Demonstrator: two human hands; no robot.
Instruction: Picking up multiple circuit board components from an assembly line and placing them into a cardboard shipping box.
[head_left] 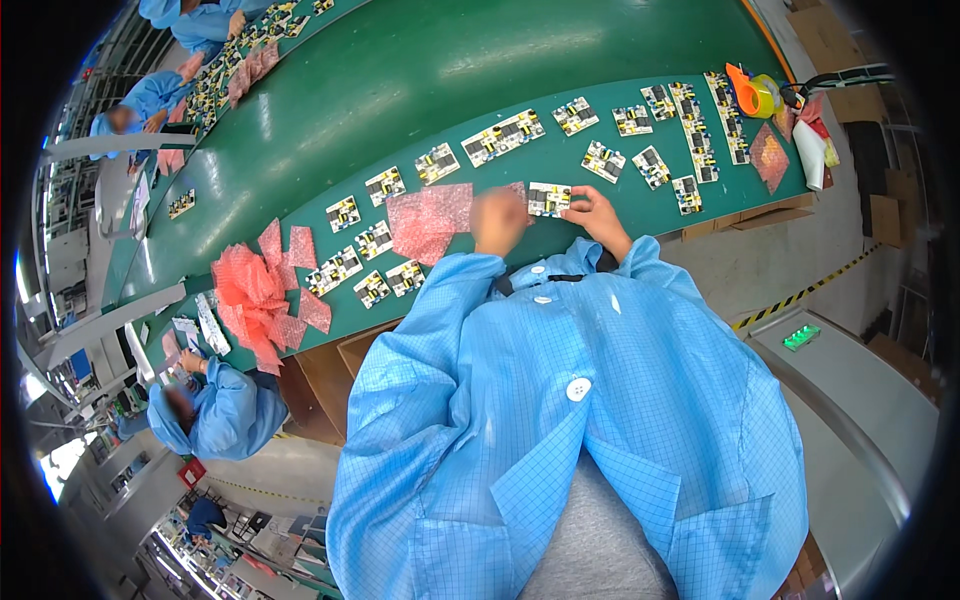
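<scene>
Steady the circuit board [549, 200] without flexing it, pinched by its right edge in the grip of the right hand [598, 213], beside the green surface's [740, 186] near edge; cannot tell the blurred left hand's [499, 220] grip.

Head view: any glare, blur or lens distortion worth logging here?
In the head view, fisheye bending curves straight edges, with black corners; pale glare streaks the long glossy green work surface; the left hand is smeared, its fingers indistinct; the right hand and the white rectangular circuit board with black and yellow parts at its fingertips look clearer.
</scene>
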